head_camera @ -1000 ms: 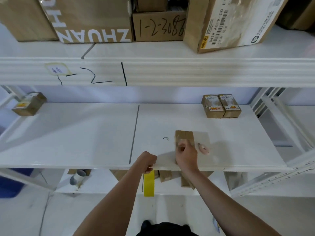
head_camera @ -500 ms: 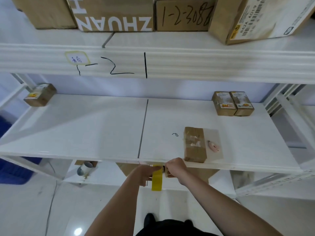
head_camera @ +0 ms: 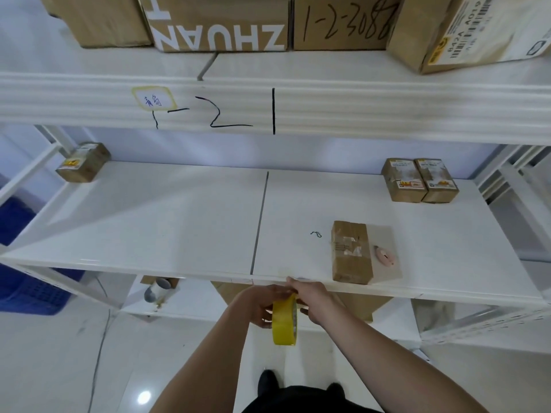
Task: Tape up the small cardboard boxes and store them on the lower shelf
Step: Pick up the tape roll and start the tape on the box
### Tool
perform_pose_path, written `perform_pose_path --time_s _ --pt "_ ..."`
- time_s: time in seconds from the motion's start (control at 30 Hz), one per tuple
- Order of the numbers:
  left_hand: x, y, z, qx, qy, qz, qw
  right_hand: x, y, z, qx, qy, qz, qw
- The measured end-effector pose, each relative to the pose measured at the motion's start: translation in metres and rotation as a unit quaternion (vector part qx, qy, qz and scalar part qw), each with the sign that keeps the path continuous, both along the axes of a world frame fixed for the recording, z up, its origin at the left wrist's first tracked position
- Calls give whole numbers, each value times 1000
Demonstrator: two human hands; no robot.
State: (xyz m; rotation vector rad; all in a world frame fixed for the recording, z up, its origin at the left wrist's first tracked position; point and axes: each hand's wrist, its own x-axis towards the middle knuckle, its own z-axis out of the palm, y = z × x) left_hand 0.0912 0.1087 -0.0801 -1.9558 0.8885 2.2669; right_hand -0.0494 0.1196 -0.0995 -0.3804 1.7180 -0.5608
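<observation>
Head view: left hand (head_camera: pixel 258 308) grips the yellow tape roll (head_camera: pixel 284 321) below the shelf's (head_camera: pixel 179 222) front edge while right hand (head_camera: pixel 313 298) pinches its rim, probably seeking the tape end for the small box (head_camera: pixel 351 253) near that edge.

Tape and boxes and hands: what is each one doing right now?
yellow tape roll: on edge, held between both hands.
left hand: grips the roll.
right hand: fingers on the roll's top.
small cardboard box: lying flat on the shelf, flaps closed.
pair of labelled boxes: side by side, touching.
box at far left: closed, alone.

Stockroom: white metal shelving (head_camera: pixel 179 222) with labelled cardboard cartons (head_camera: pixel 220 22).
</observation>
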Motion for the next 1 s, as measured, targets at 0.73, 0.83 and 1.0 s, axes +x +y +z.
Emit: perform_pose_path --time_s 0.73,0.83,1.0 --pt "28 -4 13 27 100 41 994 26 -15 43 -87 150 110 979" --pt "32 -16 25 -36 108 -35 993 12 -15 54 -73 59 60 994" --pt "27 -40 60 -134 -3 -169 976 -9 -19 67 -69 -68 11 995"
